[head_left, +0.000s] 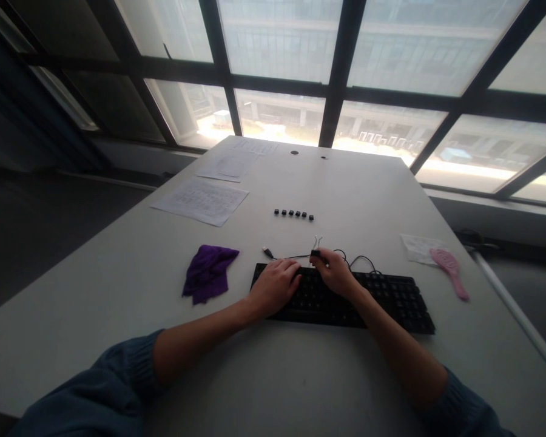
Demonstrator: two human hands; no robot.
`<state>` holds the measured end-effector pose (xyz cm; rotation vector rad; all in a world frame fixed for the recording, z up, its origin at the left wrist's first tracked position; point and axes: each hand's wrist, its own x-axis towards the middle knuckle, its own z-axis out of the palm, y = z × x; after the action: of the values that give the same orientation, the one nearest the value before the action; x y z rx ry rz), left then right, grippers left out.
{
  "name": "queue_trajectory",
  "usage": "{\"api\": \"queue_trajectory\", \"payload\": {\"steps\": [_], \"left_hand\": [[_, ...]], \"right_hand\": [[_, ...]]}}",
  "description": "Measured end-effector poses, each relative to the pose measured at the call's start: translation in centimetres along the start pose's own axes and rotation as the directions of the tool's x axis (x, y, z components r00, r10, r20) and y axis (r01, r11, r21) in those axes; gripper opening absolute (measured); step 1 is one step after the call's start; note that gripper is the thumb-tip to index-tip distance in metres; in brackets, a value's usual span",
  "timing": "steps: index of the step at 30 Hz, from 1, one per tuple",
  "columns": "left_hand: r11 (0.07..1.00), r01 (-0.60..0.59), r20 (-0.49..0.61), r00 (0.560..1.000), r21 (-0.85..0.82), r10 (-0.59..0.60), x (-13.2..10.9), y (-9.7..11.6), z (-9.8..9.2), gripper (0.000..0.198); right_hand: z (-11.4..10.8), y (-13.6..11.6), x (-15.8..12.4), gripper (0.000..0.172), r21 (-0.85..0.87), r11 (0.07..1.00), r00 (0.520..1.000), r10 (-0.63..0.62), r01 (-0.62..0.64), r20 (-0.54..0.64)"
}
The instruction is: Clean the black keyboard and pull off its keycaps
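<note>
A black keyboard (341,303) lies across the table in front of me, its cable running along the far edge. My left hand (275,284) rests on its left part, palm down with fingers extended and holding nothing. Over the upper middle of the keys, my right hand (332,270) pinches what looks like a wire keycap puller (315,252). Its dark body shows at the fingertips and two thin metal prongs stick up from it. The lower end is partly hidden by the fingers. Beyond the keyboard, several small black keycaps (293,213) sit in a row.
Left of the keyboard is a crumpled purple cloth (209,273). A USB plug (267,252) lies beyond the keyboard. Printed sheets (202,199) spread over the far left. To the right are a pink hairbrush (449,270) and a clear plastic bag (416,249). Windows rise behind the table.
</note>
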<state>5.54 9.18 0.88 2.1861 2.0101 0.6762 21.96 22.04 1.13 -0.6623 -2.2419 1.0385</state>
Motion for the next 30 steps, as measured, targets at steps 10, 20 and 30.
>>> {"api": "queue_trajectory", "payload": {"steps": [10, 20, 30], "left_hand": [[1.0, 0.005, 0.034, 0.999, -0.029, -0.004, 0.4, 0.0, -0.5, 0.025], [0.965, 0.04, 0.103, 0.995, -0.26, -0.013, 4.0, 0.7, -0.6, 0.014], [0.939, 0.029, 0.025, 0.999, -0.343, -0.022, 4.0, 0.0, 1.1, 0.014]], "right_hand": [[-0.1, -0.6, -1.0, 0.021, -0.089, 0.986, 0.99, -0.139, 0.141, 0.019], [0.0, -0.3, -1.2, 0.02, -0.112, 0.987, 0.992, -0.119, 0.115, -0.036], [0.1, 0.1, -1.5, 0.025, -0.071, 0.992, 0.99, -0.111, 0.105, -0.084]]}}
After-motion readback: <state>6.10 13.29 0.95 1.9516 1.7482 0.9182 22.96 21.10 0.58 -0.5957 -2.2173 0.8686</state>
